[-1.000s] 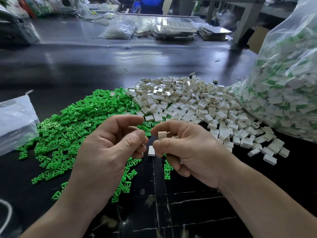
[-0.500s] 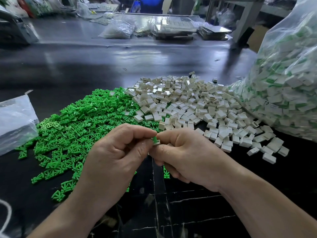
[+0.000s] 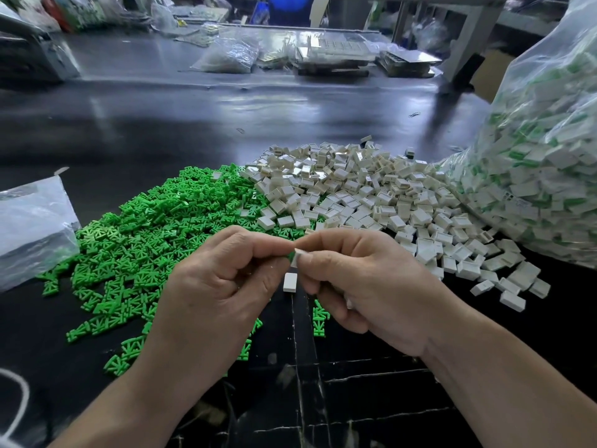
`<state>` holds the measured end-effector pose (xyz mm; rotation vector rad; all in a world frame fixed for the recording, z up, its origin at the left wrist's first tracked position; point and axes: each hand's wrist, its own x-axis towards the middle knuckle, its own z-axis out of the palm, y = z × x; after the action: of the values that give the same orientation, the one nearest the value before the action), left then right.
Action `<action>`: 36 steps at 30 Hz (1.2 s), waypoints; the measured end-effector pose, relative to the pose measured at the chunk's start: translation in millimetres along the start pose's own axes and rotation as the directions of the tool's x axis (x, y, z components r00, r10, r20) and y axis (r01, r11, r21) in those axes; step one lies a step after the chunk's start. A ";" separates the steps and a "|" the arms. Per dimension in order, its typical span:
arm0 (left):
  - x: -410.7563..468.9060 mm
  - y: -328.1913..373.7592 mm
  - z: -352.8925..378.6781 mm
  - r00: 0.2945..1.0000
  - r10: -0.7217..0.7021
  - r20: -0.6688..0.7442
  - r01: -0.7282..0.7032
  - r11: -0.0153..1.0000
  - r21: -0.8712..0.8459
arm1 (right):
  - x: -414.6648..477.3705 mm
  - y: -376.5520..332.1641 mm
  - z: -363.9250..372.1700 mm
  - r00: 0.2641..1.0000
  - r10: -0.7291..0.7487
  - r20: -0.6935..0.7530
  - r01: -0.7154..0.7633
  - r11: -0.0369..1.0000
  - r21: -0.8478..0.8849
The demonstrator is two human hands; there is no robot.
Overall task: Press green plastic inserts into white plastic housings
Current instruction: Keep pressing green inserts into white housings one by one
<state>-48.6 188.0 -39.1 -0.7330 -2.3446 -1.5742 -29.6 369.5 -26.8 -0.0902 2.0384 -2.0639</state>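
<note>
Both hands meet at the centre of the view, above the black, glossy counter [image 3: 161, 124], whose near edge is scored with pale scratches. The left hand [image 3: 219, 286] pinches a small green insert [image 3: 291, 254] between thumb and forefinger, the other fingers curled under. The right hand [image 3: 365, 292] grips a small white housing [image 3: 298, 256] the same way, a boxy piece of smooth matte plastic. The two parts touch at the fingertips, with only a sliver of green showing against the white. How deep the insert sits I cannot tell.

Just below the fingertips, at six o'clock, a lone rectangular housing [image 3: 289, 282] lies flat on the counter.

From nine to eleven o'clock spreads a heap of green inserts [image 3: 145, 240], bright and flat, with branching prongs that tangle together. From twelve to three o'clock lies a heap of white housings [image 3: 355, 195], blocky, hollow at one face, tumbled at all angles. The two heaps overlap where they meet at twelve o'clock.

At two o'clock bulges a clear plastic bag [image 3: 542, 150], thin and crinkled, packed with white pieces showing green ends. At nine o'clock, at the frame's edge, lies a flatter clear bag [image 3: 32, 227], cloudy and creased. A white cord [image 3: 19, 402] curves at seven o'clock.
</note>
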 end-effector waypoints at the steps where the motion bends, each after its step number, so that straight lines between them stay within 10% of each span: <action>1: -0.3 0.0 -0.3 1.000 -0.028 0.007 0.029 0.998 -0.051 | 0.6 0.2 -0.2 1.000 0.011 -0.003 -0.011 0.998 0.059; 8: 3.0 -0.8 0.2 0.899 -0.310 0.310 0.438 0.620 -0.651 | 1.4 2.7 1.0 0.992 0.050 0.113 -0.075 0.971 0.228; 14: 3.5 -1.9 0.0 0.796 -0.294 0.529 0.604 0.345 -0.718 | -2.1 -1.2 -3.0 0.974 0.136 0.182 -0.175 0.959 0.224; 36: 2.9 2.7 2.8 0.831 -0.294 0.471 0.552 0.343 -0.760 | -4.1 -3.8 4.7 0.968 0.070 0.243 -0.157 0.920 0.359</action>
<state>-49.4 192.1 -36.7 -0.4556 -1.7446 -3.2366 -25.2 365.8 -22.3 -0.1270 1.4538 -2.2148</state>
